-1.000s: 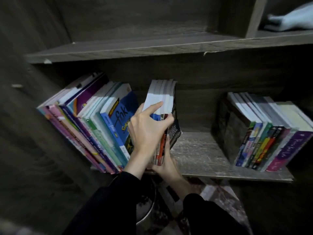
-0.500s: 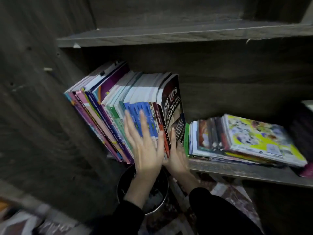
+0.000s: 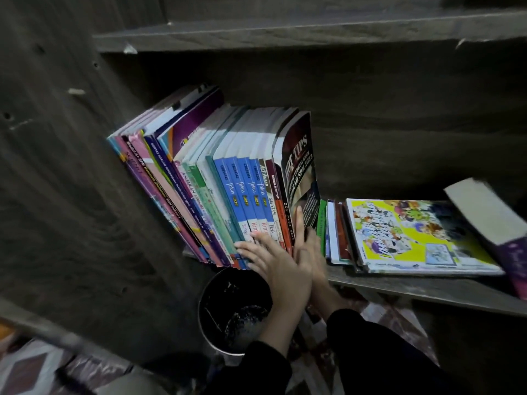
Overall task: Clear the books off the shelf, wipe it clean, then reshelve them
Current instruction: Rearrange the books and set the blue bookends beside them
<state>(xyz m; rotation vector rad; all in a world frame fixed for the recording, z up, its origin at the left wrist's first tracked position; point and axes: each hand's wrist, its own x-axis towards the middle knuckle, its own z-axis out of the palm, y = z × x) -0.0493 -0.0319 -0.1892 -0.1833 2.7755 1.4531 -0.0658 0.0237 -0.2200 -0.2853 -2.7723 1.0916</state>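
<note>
A row of books [image 3: 228,181] stands on the wooden shelf [image 3: 427,289], leaning left against the side panel. Its rightmost book is a dark "Hot Tips" volume [image 3: 299,163]. My left hand [image 3: 273,263] lies flat with straight fingers against the lower spines of the blue books. My right hand [image 3: 315,249], partly hidden behind the left, presses with straight fingers against the Hot Tips book's lower edge. To the right, a stack of books lies flat, topped by a yellow comic cover [image 3: 413,232].
A purple book [image 3: 490,218] with pale page edges tilts at the far right of the shelf. A black round bin [image 3: 228,309] stands on the floor below the shelf edge, under my hands. Another shelf board [image 3: 285,32] runs overhead. Patterned flooring lies below.
A second ago my left hand gripped a bundle of books; that bundle now stands in the leaning row. Both hands have flattened and slid lower on the spines. The right-hand books toppled flat.
</note>
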